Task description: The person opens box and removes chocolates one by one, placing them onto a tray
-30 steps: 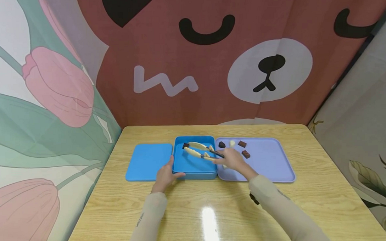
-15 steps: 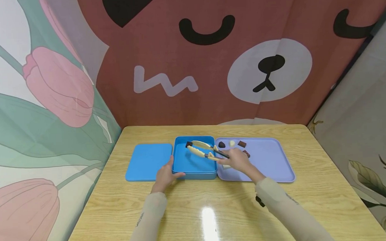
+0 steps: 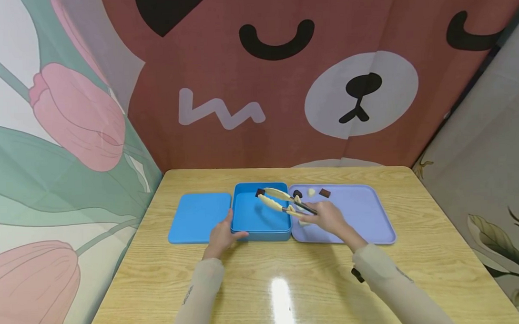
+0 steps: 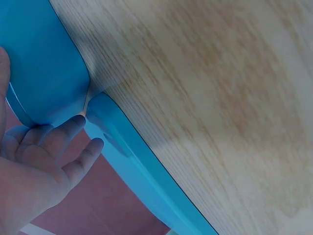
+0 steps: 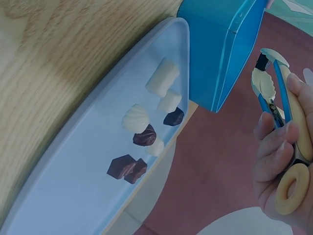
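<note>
My left hand (image 3: 222, 235) rests at the near left corner of the blue box (image 3: 262, 236), with the thumb along its front wall and the other fingers by its left side. In the left wrist view those fingers look loosely extended. My right hand (image 3: 330, 216) grips cream-tipped tongs (image 3: 270, 203) over the box. Between the tong tips is a small dark brown chocolate piece (image 5: 262, 61), held above the box floor. On the lilac tray (image 3: 360, 215) lie several dark chocolates (image 5: 122, 167) and whitish pieces (image 5: 163, 77), partly hidden by the right hand in the head view.
A flat blue lid (image 3: 201, 219) lies left of the box, close beside it. The tray adjoins the box's right side. All stand on a wooden table (image 3: 247, 291), with a printed bear curtain (image 3: 224, 149) behind its far edge.
The right hand and tongs have shifted right and slightly away, carrying the brown chocolate piece from the box's left part toward its middle. The left hand keeps its place.
</note>
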`<state>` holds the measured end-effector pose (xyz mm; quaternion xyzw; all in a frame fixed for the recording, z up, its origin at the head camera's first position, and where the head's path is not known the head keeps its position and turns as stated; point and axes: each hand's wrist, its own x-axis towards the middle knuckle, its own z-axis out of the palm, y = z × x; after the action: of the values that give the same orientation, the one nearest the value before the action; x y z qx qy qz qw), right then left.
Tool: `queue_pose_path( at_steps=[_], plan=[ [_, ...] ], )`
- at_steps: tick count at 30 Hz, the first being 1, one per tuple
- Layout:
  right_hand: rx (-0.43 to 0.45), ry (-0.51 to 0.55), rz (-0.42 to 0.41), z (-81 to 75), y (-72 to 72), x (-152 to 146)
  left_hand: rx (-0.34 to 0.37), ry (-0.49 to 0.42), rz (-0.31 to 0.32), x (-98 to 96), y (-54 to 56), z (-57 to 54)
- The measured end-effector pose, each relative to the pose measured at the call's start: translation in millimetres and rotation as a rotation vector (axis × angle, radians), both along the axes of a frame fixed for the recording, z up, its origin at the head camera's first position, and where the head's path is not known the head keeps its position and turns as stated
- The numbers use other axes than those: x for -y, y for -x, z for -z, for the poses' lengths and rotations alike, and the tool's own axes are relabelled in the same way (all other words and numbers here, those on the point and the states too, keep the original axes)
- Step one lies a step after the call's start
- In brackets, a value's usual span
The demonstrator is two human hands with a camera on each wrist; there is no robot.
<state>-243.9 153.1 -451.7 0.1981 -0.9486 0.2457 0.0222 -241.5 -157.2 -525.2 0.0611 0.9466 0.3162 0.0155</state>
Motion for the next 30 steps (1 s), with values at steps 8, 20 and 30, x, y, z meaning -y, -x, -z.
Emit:
queue_pose_path(
  at_steps=[8, 20, 30],
  plan=[
    [0.006, -0.012, 0.003, 1.2, -4.5, -8.3, -0.005, 0.007, 0.007, 0.3, 0.2, -0.3],
    [-0.033, 0.016, 0.022, 2.9, -12.8, -18.2, 0.015, 0.017, 0.003, -0.4, 0.6, -1.5],
    [-0.011, 0.025, 0.053, 4.7, -17.3, -26.0, 0.01, 0.018, 0.005, 0.1, -0.6, -2.4]
  ],
)
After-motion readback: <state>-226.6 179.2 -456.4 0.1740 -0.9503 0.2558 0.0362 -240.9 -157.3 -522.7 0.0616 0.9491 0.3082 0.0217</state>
